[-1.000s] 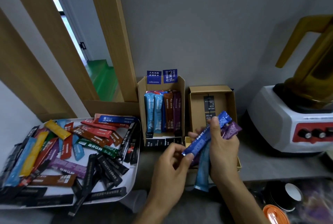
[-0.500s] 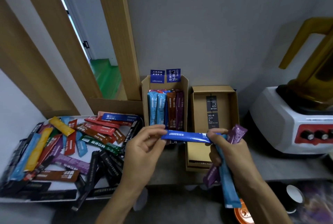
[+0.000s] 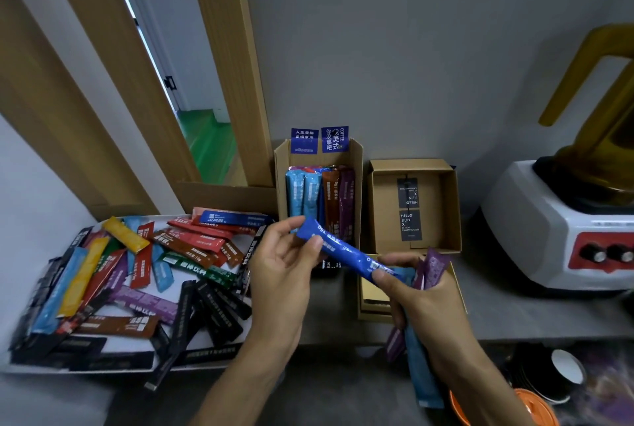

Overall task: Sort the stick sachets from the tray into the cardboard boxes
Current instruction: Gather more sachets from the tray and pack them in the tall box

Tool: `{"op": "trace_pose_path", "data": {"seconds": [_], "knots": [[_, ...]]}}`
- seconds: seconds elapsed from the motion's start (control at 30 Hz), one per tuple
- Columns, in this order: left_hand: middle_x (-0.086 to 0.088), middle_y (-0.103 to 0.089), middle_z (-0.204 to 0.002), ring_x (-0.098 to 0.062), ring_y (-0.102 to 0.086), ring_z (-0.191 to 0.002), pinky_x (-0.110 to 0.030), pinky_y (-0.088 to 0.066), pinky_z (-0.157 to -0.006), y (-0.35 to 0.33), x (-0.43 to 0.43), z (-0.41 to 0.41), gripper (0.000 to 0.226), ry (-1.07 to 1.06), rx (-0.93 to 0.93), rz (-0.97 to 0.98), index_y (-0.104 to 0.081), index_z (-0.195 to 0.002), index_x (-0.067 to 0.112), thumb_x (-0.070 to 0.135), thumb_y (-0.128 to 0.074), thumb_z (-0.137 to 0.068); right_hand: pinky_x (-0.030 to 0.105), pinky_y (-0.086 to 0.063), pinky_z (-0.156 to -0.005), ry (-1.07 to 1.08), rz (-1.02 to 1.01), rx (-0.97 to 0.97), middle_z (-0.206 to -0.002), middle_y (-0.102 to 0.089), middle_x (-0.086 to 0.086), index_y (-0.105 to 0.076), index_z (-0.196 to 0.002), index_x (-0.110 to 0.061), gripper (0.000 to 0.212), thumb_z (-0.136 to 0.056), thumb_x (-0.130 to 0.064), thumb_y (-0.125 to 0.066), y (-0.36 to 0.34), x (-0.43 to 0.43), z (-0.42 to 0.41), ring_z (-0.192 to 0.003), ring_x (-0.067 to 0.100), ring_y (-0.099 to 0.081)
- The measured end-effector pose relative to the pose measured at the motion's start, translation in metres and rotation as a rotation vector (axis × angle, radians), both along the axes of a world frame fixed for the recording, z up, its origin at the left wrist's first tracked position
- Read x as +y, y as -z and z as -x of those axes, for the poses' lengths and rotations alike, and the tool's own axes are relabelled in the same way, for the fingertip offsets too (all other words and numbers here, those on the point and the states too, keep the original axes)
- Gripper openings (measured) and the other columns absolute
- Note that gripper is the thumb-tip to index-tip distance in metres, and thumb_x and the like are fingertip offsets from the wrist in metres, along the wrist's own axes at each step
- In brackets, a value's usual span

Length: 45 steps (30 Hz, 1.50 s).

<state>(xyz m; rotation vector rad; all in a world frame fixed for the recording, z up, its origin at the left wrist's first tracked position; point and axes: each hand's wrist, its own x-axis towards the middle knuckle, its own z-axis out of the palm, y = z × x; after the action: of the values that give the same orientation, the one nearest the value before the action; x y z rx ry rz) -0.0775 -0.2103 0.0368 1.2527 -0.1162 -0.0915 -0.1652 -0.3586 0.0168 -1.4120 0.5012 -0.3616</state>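
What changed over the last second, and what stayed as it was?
The dark blue sachet swung from up-right to up-left: the left hand lifted its end toward the filled box. The right hand still pinches the other end and grips the purple sachet and light blue sachet. Tray and right box stayed.

A drinks counter, as in a café or an office pantry; which one cannot be told. A blender (image 3: pixel 562 219) with an amber jug stands on the grey counter (image 3: pixel 514 316) above stacked paper cups (image 3: pixel 562 370). Coffee stick sachets (image 3: pixel 192 247) crowd a white tray (image 3: pixel 133 343) beside cardboard boxes (image 3: pixel 384 206), one labelled COFFEE.
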Motion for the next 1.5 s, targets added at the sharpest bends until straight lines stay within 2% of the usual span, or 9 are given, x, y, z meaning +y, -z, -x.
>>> {"op": "trace_pose_path", "data": {"seconds": [0.2, 0.4, 0.73, 0.87, 0.97, 1.07, 1.2, 1.33, 1.5], "knots": [[0.006, -0.071, -0.106, -0.009, -0.069, -0.101, -0.026, -0.057, -0.085, -0.036, -0.003, -0.07, 0.034, -0.035, -0.29, -0.336, -0.066, -0.11, 0.028, -0.001, -0.062, -0.093, 0.027, -0.044, -0.044, 0.026, -0.055, 0.088, -0.09, -0.075, 0.013, -0.065, -0.099, -0.004, 0.012, -0.09, -0.011, -0.069, 0.011, -0.005, 0.007, -0.043, 0.01, -0.051], [0.012, -0.064, -0.114, 0.002, -0.058, -0.102, -0.015, -0.052, -0.082, -0.019, -0.056, -0.101, 0.034, 0.136, -0.489, -0.707, -0.063, -0.126, 0.025, 0.011, -0.063, -0.095, 0.027, -0.046, -0.045, 0.027, -0.083, 0.106, -0.09, -0.074, 0.014, -0.066, -0.1, -0.005, 0.012, -0.09, -0.012, -0.07, 0.013, -0.004, 0.013, -0.044, 0.01, -0.053], [-0.009, -0.057, -0.128, -0.025, -0.052, -0.122, -0.043, -0.044, -0.107, 0.039, -0.059, -0.11, 0.049, 0.036, -1.027, -1.122, -0.058, -0.131, 0.01, 0.011, -0.074, -0.084, 0.024, -0.048, -0.049, 0.076, -0.135, 0.058, -0.086, -0.063, 0.009, -0.062, -0.112, -0.016, 0.017, -0.096, -0.023, -0.059, 0.002, -0.01, 0.013, -0.052, 0.013, -0.058], [-0.008, -0.057, -0.129, -0.027, -0.053, -0.123, -0.048, -0.043, -0.107, 0.043, -0.059, -0.115, 0.051, 0.031, -1.027, -1.218, -0.057, -0.129, 0.012, 0.015, -0.076, -0.082, 0.027, -0.048, -0.052, 0.112, -0.177, 0.011, -0.08, -0.064, 0.005, -0.061, -0.113, -0.014, 0.021, -0.099, -0.028, -0.055, 0.001, -0.014, 0.006, -0.057, 0.015, -0.059], [-0.008, -0.058, -0.125, -0.023, -0.054, -0.119, -0.038, -0.042, -0.104, 0.034, -0.054, -0.099, 0.043, 0.013, -0.98, -1.144, -0.059, -0.127, 0.014, 0.019, -0.072, -0.087, 0.028, -0.048, -0.056, 0.147, -0.233, -0.076, -0.08, -0.063, 0.004, -0.059, -0.107, -0.01, 0.02, -0.101, -0.027, -0.052, -0.004, -0.017, 0.001, -0.061, 0.015, -0.058], [0.007, -0.058, -0.1, -0.004, -0.057, -0.091, -0.02, -0.049, -0.08, 0.016, -0.035, -0.038, 0.015, 0.155, -0.702, -0.873, -0.061, -0.098, 0.023, 0.038, -0.057, -0.095, 0.029, -0.049, -0.059, 0.224, -0.307, -0.199, -0.077, -0.061, 0.001, -0.058, -0.101, -0.014, 0.013, -0.103, -0.024, -0.049, -0.012, -0.025, -0.008, -0.062, 0.014, -0.056], [0.008, -0.064, -0.073, -0.005, -0.056, -0.061, -0.02, -0.046, -0.057, 0.017, -0.018, 0.049, 0.035, 0.502, -0.256, -0.745, -0.063, -0.083, 0.027, 0.061, -0.058, -0.085, 0.03, -0.048, -0.062, 0.315, -0.355, -0.33, -0.075, -0.06, -0.001, -0.055, -0.098, -0.016, 0.01, -0.104, -0.021, -0.048, -0.023, -0.03, -0.021, -0.061, 0.013, -0.055], [0.002, -0.073, -0.075, -0.01, -0.062, -0.059, -0.022, -0.049, -0.058, 0.019, -0.024, 0.061, 0.009, 0.488, 0.004, -0.491, -0.07, -0.086, 0.024, 0.031, -0.068, -0.092, 0.032, -0.054, -0.065, 0.283, -0.307, -0.354, -0.081, -0.065, 0.005, -0.058, -0.105, -0.013, 0.013, -0.103, -0.023, -0.049, -0.025, -0.021, -0.027, -0.067, 0.017, -0.063], [0.006, -0.07, -0.09, -0.011, -0.07, -0.072, -0.023, -0.056, -0.064, 0.006, 0.0, 0.036, 0.014, 0.235, -0.202, -0.539, -0.07, -0.096, 0.03, 0.017, -0.065, -0.093, 0.025, -0.051, -0.055, 0.241, -0.002, -0.105, -0.087, -0.068, 0.007, -0.064, -0.105, -0.014, 0.024, -0.099, -0.035, -0.054, -0.028, -0.028, -0.02, -0.066, 0.011, -0.063]]}}
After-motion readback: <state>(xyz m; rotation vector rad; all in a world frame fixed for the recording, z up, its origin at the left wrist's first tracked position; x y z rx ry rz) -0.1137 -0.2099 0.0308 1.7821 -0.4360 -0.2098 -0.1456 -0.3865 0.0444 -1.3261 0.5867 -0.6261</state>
